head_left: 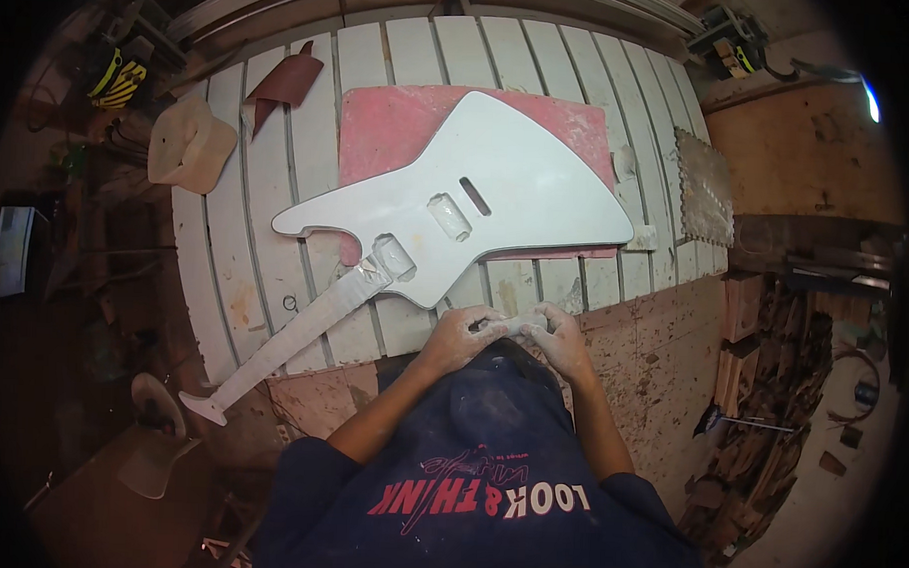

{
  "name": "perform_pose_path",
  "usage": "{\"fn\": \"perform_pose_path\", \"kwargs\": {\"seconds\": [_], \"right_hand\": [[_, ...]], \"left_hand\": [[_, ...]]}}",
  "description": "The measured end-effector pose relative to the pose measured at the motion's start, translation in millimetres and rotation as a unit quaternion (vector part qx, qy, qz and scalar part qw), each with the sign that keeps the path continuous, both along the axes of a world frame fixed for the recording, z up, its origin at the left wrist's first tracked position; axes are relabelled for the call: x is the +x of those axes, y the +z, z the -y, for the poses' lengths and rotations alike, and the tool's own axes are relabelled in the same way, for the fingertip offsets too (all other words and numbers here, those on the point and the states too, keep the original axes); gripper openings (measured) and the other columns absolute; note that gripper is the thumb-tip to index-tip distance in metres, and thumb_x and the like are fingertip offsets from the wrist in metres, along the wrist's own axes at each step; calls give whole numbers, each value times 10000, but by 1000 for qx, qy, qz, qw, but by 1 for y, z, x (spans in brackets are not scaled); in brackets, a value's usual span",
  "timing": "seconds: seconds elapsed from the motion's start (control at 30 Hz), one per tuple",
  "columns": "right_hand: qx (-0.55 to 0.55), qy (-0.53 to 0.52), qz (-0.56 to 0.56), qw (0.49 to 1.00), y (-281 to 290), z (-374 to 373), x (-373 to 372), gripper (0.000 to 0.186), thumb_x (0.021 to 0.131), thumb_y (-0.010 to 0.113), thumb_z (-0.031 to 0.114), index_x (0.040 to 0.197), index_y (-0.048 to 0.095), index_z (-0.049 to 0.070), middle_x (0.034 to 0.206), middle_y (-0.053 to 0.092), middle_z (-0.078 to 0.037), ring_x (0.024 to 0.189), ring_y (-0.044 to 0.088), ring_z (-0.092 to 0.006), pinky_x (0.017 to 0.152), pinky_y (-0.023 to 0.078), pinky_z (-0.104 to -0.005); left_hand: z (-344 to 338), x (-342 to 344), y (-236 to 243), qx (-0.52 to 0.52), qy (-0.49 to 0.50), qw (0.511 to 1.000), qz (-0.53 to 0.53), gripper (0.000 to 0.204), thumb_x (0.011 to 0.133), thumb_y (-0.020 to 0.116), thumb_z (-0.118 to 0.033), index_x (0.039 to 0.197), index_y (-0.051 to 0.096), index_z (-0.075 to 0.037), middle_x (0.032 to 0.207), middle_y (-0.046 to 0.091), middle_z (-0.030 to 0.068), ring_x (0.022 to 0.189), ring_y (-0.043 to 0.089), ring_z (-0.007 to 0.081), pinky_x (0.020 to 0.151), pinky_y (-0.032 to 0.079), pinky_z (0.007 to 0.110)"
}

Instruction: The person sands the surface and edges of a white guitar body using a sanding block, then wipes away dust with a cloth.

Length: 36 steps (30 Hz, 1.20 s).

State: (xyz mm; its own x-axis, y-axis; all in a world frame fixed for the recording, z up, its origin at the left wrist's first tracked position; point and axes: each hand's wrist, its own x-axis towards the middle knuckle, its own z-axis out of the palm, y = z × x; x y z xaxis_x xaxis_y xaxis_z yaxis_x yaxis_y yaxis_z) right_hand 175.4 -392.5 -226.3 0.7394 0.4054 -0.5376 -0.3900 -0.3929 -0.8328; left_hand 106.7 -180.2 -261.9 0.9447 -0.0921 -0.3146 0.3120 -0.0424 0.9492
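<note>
Close to my body, at the near edge of the slatted table (600, 282), both hands meet around a small pale, dusty piece (516, 327); its kind cannot be made out. The fingers of my left hand (459, 336) are curled on one end of it, those of my right hand (561, 342) on the other. Just beyond lies a white angular electric guitar body (538, 177) with cut-out cavities. Its neck (303, 331), wrapped in pale covering, points to the lower left past the table's edge. White dust coats my fingers.
Under the guitar is a pink mat (385, 131). A curled reddish-brown sheet, like sandpaper (284, 86), and a beige cap (191, 147) lie at the table's left. A toothed-edge plate (705, 188) is at the right. Wood pieces (743, 334) are stacked beyond the right side.
</note>
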Motion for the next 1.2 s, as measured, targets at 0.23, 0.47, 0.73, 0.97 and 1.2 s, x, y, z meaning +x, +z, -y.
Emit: {"fn": "perform_pose_path", "kwargs": {"seconds": [0.23, 0.47, 0.73, 0.97, 1.2], "right_hand": [[-79, 38, 63, 994, -12, 6, 25, 152, 933, 671, 74, 1060, 630, 0, 892, 684, -45, 753, 619, -87, 703, 503, -249], [-68, -39, 23, 997, -2, -7, 52, 149, 956, 638, 55, 1091, 625, -7, 904, 681, -52, 788, 649, -113, 711, 509, -264], [-104, -12, 62, 993, 3, -12, 63, 126, 973, 630, 97, 1073, 628, 20, 921, 686, -51, 816, 656, -117, 729, 498, -274], [-107, -23, 62, 992, -7, -6, 59, 132, 980, 620, 93, 1086, 625, 15, 925, 687, -53, 821, 657, -121, 726, 500, -274], [-92, -20, 69, 993, -6, -15, 60, 194, 968, 628, 55, 1141, 624, -32, 958, 704, -92, 829, 683, -144, 722, 540, -285]], "left_hand": [[-22, -3, 0, 245, 4, 968, 61, 346, 904, 737, -304, 1153, 742, -64, 1216, 700, 160, 1158, 627, 321, 967, 493, 463], [-52, 20, -20, 476, -53, 874, 81, 879, 935, 634, -540, 1591, 329, -41, 1690, 257, 140, 1567, 204, 311, 1248, 179, 575], [-146, 88, -29, 579, 42, 814, 14, 948, 924, 598, -657, 1616, 303, -80, 1686, 278, 137, 1568, 215, 310, 1262, 110, 593], [-156, 93, -30, 562, 68, 824, -11, 1101, 775, 699, -761, 1597, 368, -108, 1632, 363, 204, 1566, 210, 349, 1262, 80, 597], [-170, 98, -31, 520, 80, 850, -23, 1019, 727, 779, -706, 1511, 499, -118, 1512, 506, 208, 1461, 388, 362, 1241, 158, 594]]}}
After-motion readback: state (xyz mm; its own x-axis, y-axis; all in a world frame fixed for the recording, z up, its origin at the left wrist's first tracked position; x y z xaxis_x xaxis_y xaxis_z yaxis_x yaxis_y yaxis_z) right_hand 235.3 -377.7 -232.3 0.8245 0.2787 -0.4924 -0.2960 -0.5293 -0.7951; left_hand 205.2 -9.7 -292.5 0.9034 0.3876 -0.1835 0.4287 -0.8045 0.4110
